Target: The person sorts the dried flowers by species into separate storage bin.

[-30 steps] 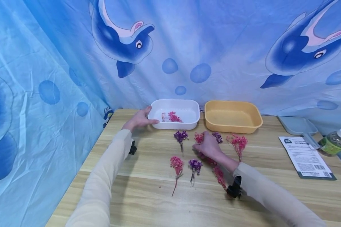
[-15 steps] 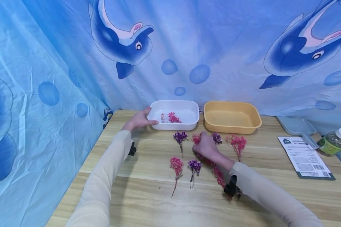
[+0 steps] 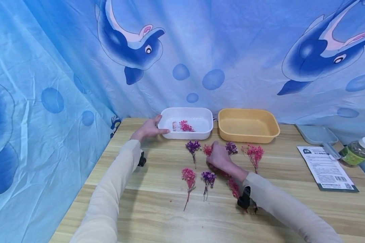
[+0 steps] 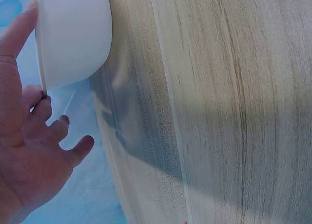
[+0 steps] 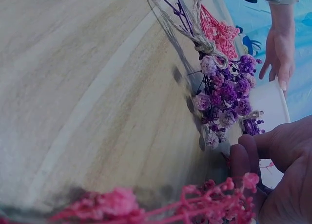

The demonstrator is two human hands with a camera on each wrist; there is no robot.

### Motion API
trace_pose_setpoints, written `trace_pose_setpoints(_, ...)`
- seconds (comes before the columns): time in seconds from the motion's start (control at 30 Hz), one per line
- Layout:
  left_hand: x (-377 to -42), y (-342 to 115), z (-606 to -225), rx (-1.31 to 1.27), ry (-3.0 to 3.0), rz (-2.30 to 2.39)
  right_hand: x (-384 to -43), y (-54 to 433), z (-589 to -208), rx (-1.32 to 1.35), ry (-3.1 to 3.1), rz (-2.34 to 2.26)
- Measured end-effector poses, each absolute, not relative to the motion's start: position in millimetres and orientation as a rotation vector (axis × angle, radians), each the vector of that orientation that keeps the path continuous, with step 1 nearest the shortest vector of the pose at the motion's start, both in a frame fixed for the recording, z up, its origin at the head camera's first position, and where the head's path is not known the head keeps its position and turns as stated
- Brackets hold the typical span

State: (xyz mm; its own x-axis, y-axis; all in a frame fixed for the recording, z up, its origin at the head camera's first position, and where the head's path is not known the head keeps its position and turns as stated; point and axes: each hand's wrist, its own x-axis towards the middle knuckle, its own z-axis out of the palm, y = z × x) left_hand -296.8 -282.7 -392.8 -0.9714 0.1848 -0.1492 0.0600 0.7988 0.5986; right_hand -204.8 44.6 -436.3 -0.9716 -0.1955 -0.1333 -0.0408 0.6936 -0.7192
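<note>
My left hand (image 3: pixel 149 129) grips the left end of the white plastic basin (image 3: pixel 187 135), its thumb on the front rim; in the left wrist view fingertips meet the basin's rim. Inside the basin lie pink dried flowers (image 3: pixel 186 126). With curled fingers, my right hand (image 3: pixel 221 158) pinches a pink dried flower sprig (image 3: pixel 207 150), whose stem is mostly hidden by the hand. Purple dried flowers (image 3: pixel 193 146) lie to its left, and another purple sprig (image 3: pixel 231 147) just to its right. Below the right hand in its wrist view are pink blooms (image 5: pixel 214 199).
A yellow basin (image 3: pixel 249 138) stands right of the white one. More sprigs lie in front: a pink one (image 3: pixel 189 179), a purple one (image 3: pixel 208 179) and a pink one (image 3: pixel 255 154) at right. Farther right are a printed packet (image 3: pixel 326 172), a lidded jar (image 3: pixel 357 152) and a grey-blue tray (image 3: pixel 317 134).
My right hand has shifted slightly left, and the pink sprig's flower head has moved left with it. The left hand keeps its hold on the white basin.
</note>
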Motion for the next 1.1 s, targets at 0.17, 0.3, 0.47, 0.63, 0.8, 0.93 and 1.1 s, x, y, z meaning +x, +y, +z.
trace_pose_setpoints(0.17,-297,-282,-392,0.188,2.778,0.938,-204,46,-438,-0.220,2.716,-1.162)
trace_pose_setpoints(0.3,-296,-282,-391,0.188,2.780,0.940,-202,48,-436,-0.269,2.711,-1.207)
trace_pose_setpoints(0.47,-297,-283,-392,0.199,2.787,0.916,-202,52,-434,-0.327,2.716,-1.234)
trace_pose_setpoints(0.63,-296,-283,-393,0.185,2.786,0.900,-202,57,-433,-0.383,2.711,-1.282)
trace_pose_setpoints(0.8,-295,-283,-393,0.183,2.786,0.904,-201,63,-429,-0.421,2.672,-1.339)
trace_pose_setpoints(0.93,-295,-283,-392,0.181,2.788,0.908,-200,68,-424,-0.441,2.653,-1.345)
trace_pose_setpoints(1.1,-295,-282,-392,0.172,2.790,0.904,-202,72,-417,-0.512,2.663,-1.314)
